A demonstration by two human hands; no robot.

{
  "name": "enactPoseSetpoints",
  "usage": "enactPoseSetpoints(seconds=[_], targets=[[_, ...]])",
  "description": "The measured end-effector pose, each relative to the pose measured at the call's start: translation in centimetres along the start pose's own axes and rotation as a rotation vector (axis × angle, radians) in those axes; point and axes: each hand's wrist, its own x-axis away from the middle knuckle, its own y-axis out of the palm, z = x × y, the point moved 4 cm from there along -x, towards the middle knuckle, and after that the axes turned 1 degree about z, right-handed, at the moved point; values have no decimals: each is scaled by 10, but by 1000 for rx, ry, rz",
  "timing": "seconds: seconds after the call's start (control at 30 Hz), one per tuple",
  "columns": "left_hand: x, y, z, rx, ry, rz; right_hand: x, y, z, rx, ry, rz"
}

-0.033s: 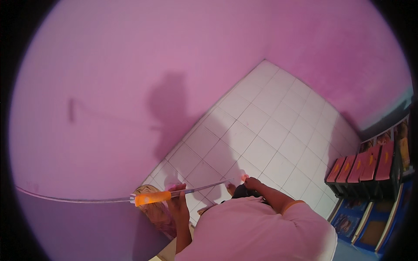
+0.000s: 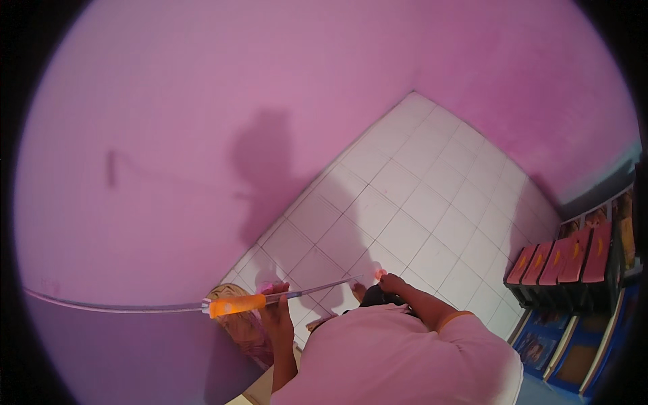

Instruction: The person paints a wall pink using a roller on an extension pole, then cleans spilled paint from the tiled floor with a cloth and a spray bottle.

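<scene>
My left hand is closed around a long thin pole just beside its orange sleeve. The pole slants from the wall side at the left toward the floor in front of my body. A thin pale rod runs on from the sleeve to the left edge; what it ends in is not clear. Low at my front, my right hand has its fingers curled by a small pinkish-orange thing, too small to name. One bare foot shows below the pole's tip.
A pink wall rises close on the left, carrying my shadow. White floor tiles stretch to the far corner. A patterned, printed item stands by the wall under my left hand. At right are dark-framed drawers with pink fronts above blue units.
</scene>
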Motion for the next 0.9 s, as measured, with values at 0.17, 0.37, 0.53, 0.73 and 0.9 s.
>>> enactPoseSetpoints(seconds=[0.17,0.37,0.53,0.73,0.9], targets=[[-8,-5,-4,-74,-3,35,0,-12,-21,-106,29,8],[-12,-9,-18,-97,17,83,-15,-47,-66,-68,-298,119],[-3,-14,-32,-18,42,164,-27,-58,-110,-38,-602,-21],[13,-10,-42,81,18,308,-29,-61,-145,43,-777,-189],[18,-11,-50,232,39,378,-35,-57,-148,6,-739,-284]])
